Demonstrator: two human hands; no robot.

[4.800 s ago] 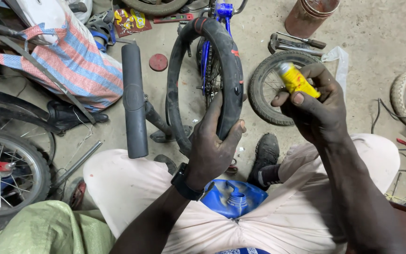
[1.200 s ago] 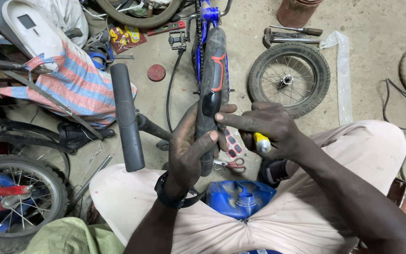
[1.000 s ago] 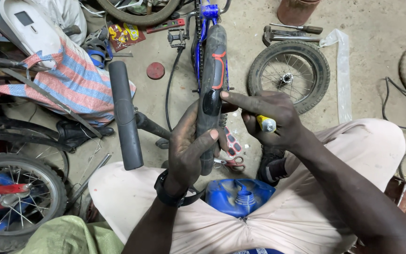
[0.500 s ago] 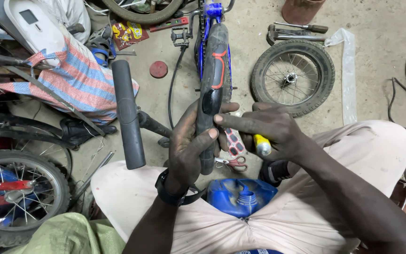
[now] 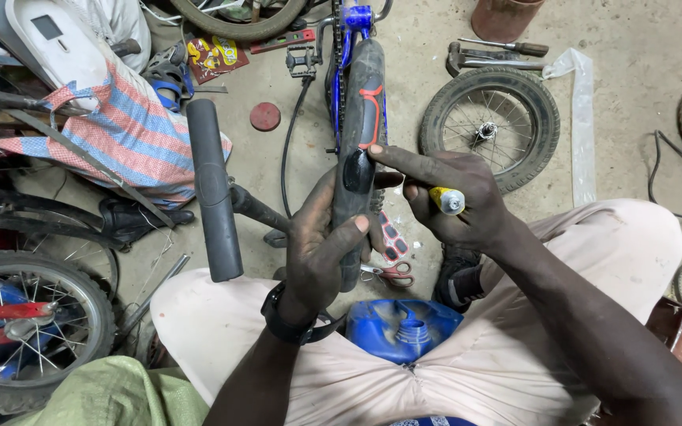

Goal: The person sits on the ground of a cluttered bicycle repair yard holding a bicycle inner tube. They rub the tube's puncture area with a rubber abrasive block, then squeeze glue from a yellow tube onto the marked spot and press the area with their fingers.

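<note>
Head view: left hand grips black rubber inner tube; right hand, holding small yellow glue tube, should press its fingertip evenly over the patch spot.

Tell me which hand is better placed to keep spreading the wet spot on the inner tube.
Right. The right hand has its forefinger on the inner tube and holds the yellow tube; the left hand grips the inner tube.

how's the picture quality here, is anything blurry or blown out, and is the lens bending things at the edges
Head view: light is soft and even, with only faint shadows on the concrete floor; the left hand, the right hand and the inner tube are sharp; a wet sheen glints on the tube where the right fingertip presses; the white plastic strip is bright but not blown out; the wide lens bows the corners.
</note>
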